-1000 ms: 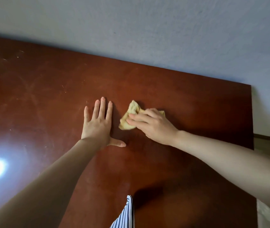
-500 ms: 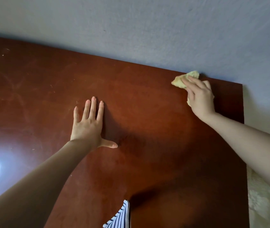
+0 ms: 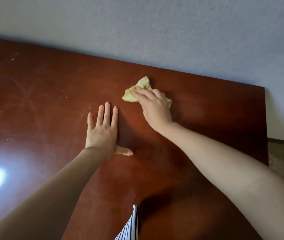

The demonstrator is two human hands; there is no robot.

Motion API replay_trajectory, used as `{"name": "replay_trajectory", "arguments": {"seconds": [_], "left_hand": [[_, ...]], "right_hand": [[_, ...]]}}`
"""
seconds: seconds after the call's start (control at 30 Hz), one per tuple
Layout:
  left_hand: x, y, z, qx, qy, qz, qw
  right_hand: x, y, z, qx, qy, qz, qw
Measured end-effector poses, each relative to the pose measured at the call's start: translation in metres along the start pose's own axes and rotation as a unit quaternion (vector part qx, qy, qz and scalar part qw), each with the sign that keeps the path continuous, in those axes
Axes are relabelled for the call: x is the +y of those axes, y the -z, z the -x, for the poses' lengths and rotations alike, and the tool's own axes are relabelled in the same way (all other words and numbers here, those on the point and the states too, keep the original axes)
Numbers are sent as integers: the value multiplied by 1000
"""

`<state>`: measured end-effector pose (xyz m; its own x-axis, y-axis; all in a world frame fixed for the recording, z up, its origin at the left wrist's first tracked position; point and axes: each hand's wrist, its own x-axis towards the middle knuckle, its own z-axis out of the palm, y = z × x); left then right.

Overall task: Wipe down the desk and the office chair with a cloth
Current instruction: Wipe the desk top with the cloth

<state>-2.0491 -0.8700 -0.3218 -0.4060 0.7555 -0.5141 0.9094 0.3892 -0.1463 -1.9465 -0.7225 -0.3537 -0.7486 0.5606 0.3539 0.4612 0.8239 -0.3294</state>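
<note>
Cloth (image 3: 142, 84), yellow and crumpled, on the red-brown desk (image 3: 51, 101) toward its far edge by the wall (image 3: 155, 32). The right hand (image 3: 155, 108) grips it, fingers together and curled over it. The left hand (image 3: 102, 134) rests flat nearby, fingers straight and slightly spread, thumb out sideways.

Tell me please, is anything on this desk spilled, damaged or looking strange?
Nothing is spilled or broken. Only the left part of the desk looks odd: pale crossed streaks and small light specks mark it, as if unwiped. The right hand holds the crumpled yellow cloth on the desk; the left hand lies flat.
</note>
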Motion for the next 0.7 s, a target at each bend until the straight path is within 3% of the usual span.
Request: {"name": "replay_trajectory", "arguments": {"seconds": [0.2,0.43,0.53,0.7], "left_hand": [[-1,2,3,-9,6,-11,1000],[2,6,3,-15,4,-8,1000],[3,5,4,-21,6,-19,1000],[4,5,4,-17,6,-20,1000]], "right_hand": [[-5,18,69,-26,102,-43,994],[47,70,121,-169,291,-46,941],[74,86,112,-164,247,-36,954],[117,102,78,-149,75,-18,986]]}}
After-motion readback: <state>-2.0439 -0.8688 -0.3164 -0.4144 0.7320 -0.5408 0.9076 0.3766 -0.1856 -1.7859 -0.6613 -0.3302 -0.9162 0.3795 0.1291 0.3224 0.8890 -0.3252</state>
